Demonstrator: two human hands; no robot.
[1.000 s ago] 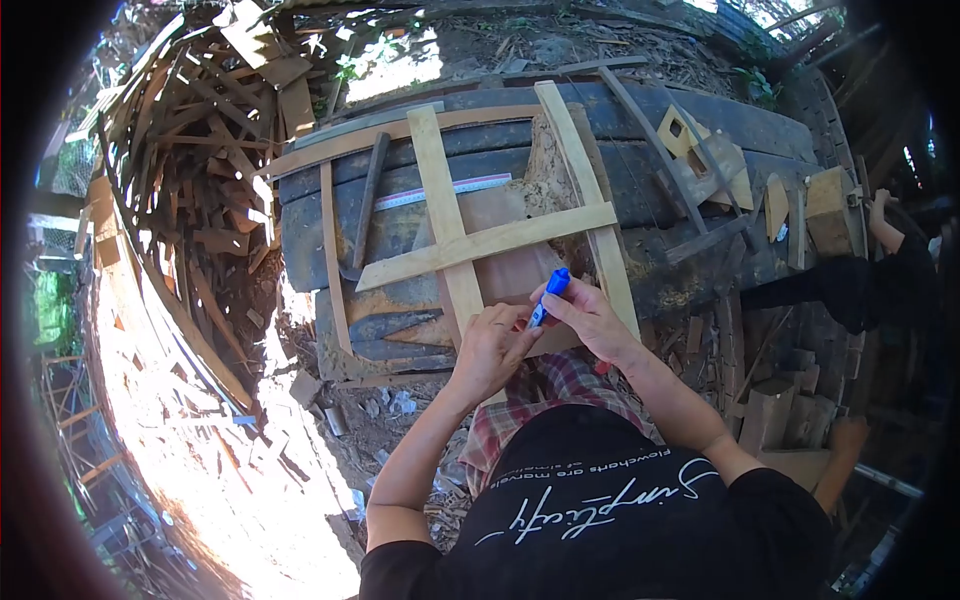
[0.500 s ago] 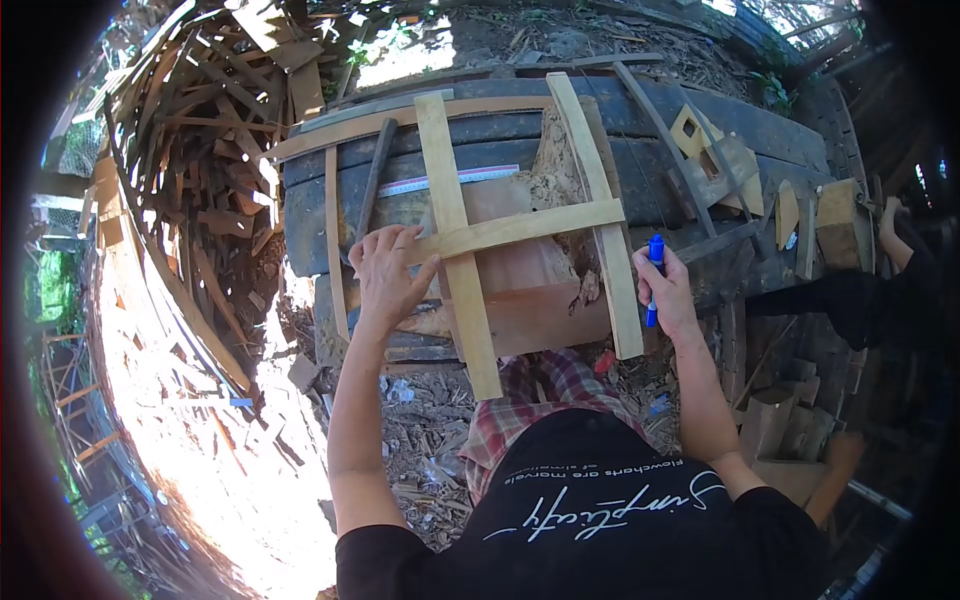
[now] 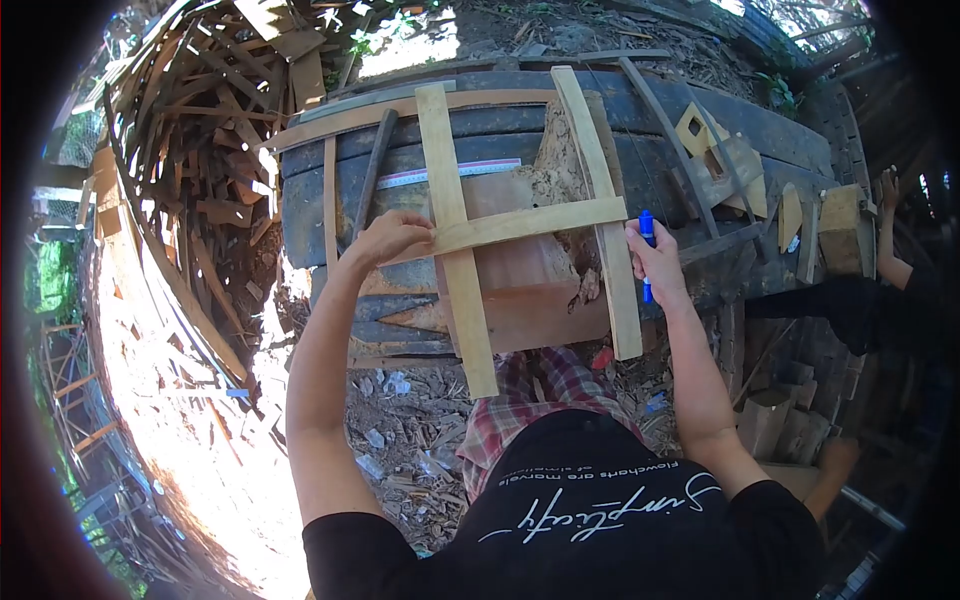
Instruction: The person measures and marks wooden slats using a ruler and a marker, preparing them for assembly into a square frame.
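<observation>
A pale wooden slat (image 3: 535,222) lies crosswise over two longer upright slats, the left one (image 3: 462,290) and the right one (image 3: 622,290). My left hand (image 3: 395,238) is closed at the crosspiece's left end, fingers together on it. At the other end, my right hand (image 3: 658,268) grips a blue marker (image 3: 646,230), held upright just beside the right upright slat. Under the slats lies a smooth reddish-brown board (image 3: 545,312), with a rough, decayed piece of wood (image 3: 560,150) partly covered by the right slat.
A dark plank bench (image 3: 480,125) carries everything, including a white ruler (image 3: 450,172) and loose strips. Cut yellowish wood pieces (image 3: 735,170) and a block (image 3: 840,228) sit at right. Scrap wood (image 3: 220,150) is heaped at left. Another person's arm (image 3: 888,240) shows far right.
My left hand has gone from spread fingers over the crosspiece to fingers drawn together at its end, its elbow swinging outward. My right hand and the marker have shifted slightly up and left.
</observation>
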